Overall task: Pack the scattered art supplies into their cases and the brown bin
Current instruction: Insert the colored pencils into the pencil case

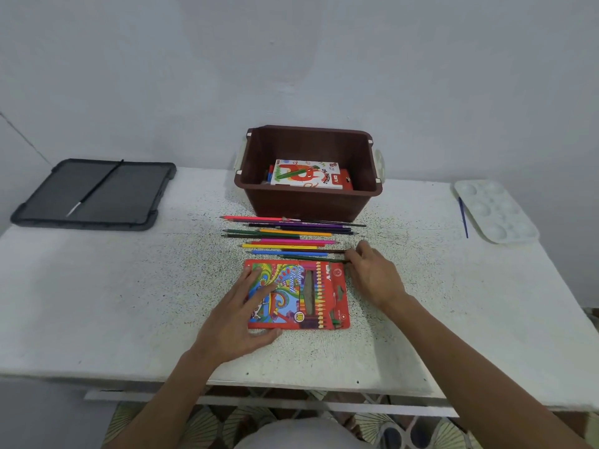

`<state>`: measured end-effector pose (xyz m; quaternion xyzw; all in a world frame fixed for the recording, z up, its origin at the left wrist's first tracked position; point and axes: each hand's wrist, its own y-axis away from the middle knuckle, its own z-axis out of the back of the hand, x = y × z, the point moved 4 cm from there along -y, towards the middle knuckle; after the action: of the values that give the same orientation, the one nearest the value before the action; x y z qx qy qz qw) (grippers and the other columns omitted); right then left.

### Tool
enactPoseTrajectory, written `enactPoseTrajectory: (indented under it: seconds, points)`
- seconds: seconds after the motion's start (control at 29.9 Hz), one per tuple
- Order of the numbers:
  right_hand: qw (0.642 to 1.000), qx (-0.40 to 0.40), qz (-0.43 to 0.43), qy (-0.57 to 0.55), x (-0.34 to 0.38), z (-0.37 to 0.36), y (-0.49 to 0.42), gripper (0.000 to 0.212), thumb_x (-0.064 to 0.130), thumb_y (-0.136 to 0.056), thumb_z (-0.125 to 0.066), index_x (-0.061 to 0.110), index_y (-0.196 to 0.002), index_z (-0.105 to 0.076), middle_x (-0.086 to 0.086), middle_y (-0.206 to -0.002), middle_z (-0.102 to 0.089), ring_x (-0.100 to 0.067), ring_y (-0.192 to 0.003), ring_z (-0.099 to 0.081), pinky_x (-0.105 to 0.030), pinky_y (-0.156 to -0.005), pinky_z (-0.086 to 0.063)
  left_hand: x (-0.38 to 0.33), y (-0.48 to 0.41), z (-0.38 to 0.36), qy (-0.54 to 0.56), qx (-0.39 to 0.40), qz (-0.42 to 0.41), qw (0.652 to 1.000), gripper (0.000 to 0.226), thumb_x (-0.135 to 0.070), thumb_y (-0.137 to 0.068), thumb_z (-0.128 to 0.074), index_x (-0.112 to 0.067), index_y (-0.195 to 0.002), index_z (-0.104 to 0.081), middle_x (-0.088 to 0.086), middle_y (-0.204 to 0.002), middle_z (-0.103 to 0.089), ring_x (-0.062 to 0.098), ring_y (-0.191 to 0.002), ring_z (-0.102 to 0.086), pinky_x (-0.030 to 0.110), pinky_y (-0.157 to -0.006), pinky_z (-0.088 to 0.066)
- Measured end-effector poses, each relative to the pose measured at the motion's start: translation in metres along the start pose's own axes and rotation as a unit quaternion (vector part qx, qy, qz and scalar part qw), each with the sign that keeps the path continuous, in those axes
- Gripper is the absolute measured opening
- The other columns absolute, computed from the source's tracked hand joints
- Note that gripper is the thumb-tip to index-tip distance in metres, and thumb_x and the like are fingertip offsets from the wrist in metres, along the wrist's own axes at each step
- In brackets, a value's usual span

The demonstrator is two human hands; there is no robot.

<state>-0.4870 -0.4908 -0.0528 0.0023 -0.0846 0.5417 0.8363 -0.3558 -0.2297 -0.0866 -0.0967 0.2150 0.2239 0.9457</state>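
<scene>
Left hand (pixel 246 306) spread flat on pencil case (pixel 311 296).
Right hand (pixel 372 273) pinches green pencil (pixel 311 258) by its end; pencil lies crosswise, tip leftward.

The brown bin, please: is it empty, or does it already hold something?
Not empty: an oil pastels box lies inside the brown bin.

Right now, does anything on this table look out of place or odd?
Coloured pencils lie loose between the brown bin and the red pencil case. A blue paintbrush lies beside the palette, a black brush across the dark tray. Nothing looks spilled or damaged.
</scene>
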Motion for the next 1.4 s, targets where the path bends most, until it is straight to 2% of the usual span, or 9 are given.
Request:
enactPoseTrajectory:
  seconds: [0.4,0.53,0.63,0.77,0.94,1.1,1.2,1.34,1.4]
  points:
    - [0.998,-0.048,0.039,0.03,-0.016,0.008,0.005,0.027,0.009,-0.085,-0.071,0.011,-0.111,-0.062,-0.008,-0.092,-0.058,-0.025,-0.072,-0.057,-0.027,-0.05,-0.037,0.0,0.0,0.001,0.001,0.0,-0.009,1.0,0.088,-0.081,-0.076,-0.051,-0.038,-0.149,-0.029,-0.013,-0.162,-0.002,0.009,-0.149,0.001,0.044,-0.107,-0.039]
    - [0.992,-0.063,0.007,-0.111,-0.01,0.018,0.011,0.015,0.011,-0.093,-0.061,0.014,-0.107,-0.06,0.0,-0.092,-0.058,-0.017,-0.074,-0.054,-0.029,-0.056,-0.042,-0.003,-0.001,0.004,0.014,-0.026,-0.024,0.999,0.084,-0.078,-0.078,-0.053,-0.033,-0.147,-0.036,-0.009,-0.162,-0.009,0.012,-0.149,-0.004,0.042,-0.111,-0.028]
    - [0.953,-0.007,-0.068,-0.295,0.009,0.03,0.017,0.01,0.018,-0.096,-0.06,0.021,-0.101,-0.052,0.007,-0.094,-0.062,-0.006,-0.075,-0.059,-0.017,-0.06,-0.042,-0.015,-0.007,0.013,0.064,-0.083,-0.01,0.994,0.066,-0.063,-0.085,-0.055,-0.027,-0.14,-0.047,-0.007,-0.154,-0.03,0.012,-0.143,-0.025,0.042,-0.109,-0.036]
    - [0.848,0.019,-0.147,-0.509,0.043,0.045,0.025,0.016,0.019,-0.095,-0.062,0.022,-0.106,-0.051,0.0,-0.093,-0.069,-0.011,-0.086,-0.068,-0.019,-0.06,-0.052,-0.045,-0.025,0.029,0.148,-0.1,0.049,0.983,0.047,-0.055,-0.087,-0.053,-0.032,-0.128,-0.058,-0.013,-0.125,-0.058,0.005,-0.115,-0.053,0.04,-0.095,-0.05]
    - [0.759,0.009,-0.136,-0.637,0.072,0.054,0.026,0.006,0.007,-0.094,-0.062,0.012,-0.098,-0.06,0.003,-0.068,-0.068,-0.007,-0.071,-0.066,-0.024,-0.066,-0.049,-0.071,-0.038,0.04,0.192,-0.115,0.034,0.974,0.033,-0.04,-0.086,-0.069,-0.031,-0.117,-0.066,-0.026,-0.102,-0.062,-0.001,-0.091,-0.061,0.015,-0.08,-0.047]
    - [0.748,0.002,-0.148,-0.647,0.074,0.053,0.027,0.013,0.009,-0.089,-0.069,-0.001,-0.095,-0.064,-0.009,-0.082,-0.068,-0.015,-0.077,-0.067,-0.022,-0.067,-0.052,-0.071,-0.039,0.045,0.217,-0.144,0.064,0.963,0.019,-0.028,-0.085,-0.072,-0.023,-0.103,-0.073,-0.02,-0.087,-0.065,-0.001,-0.086,-0.061,0.011,-0.068,-0.049]
    - [0.749,0.012,-0.15,-0.645,0.072,0.052,0.029,0.008,0.013,-0.089,-0.069,0.008,-0.096,-0.069,-0.012,-0.082,-0.065,-0.016,-0.073,-0.062,-0.025,-0.065,-0.052,-0.066,-0.037,0.047,0.22,-0.147,0.082,0.961,0.013,-0.028,-0.087,-0.07,-0.025,-0.1,-0.072,-0.017,-0.087,-0.065,0.002,-0.082,-0.063,0.02,-0.066,-0.054]
    - [0.689,-0.041,-0.214,-0.691,0.045,0.061,0.028,0.015,0.013,-0.091,-0.066,0.01,-0.106,-0.066,-0.016,-0.094,-0.069,-0.018,-0.072,-0.062,-0.028,-0.063,-0.053,-0.049,-0.033,0.053,0.232,-0.159,0.109,0.953,0.018,-0.032,-0.089,-0.065,-0.02,-0.102,-0.068,-0.014,-0.092,-0.066,-0.005,-0.086,-0.064,0.014,-0.06,-0.054]
    - [0.71,-0.038,-0.212,-0.67,0.028,0.068,0.026,0.015,0.012,-0.089,-0.067,0.009,-0.104,-0.067,-0.015,-0.095,-0.069,-0.018,-0.074,-0.063,-0.029,-0.065,-0.054,-0.04,-0.031,0.057,0.218,-0.174,0.105,0.955,0.027,-0.039,-0.087,-0.061,-0.017,-0.101,-0.067,-0.015,-0.09,-0.065,-0.009,-0.085,-0.063,0.01,-0.058,-0.052]
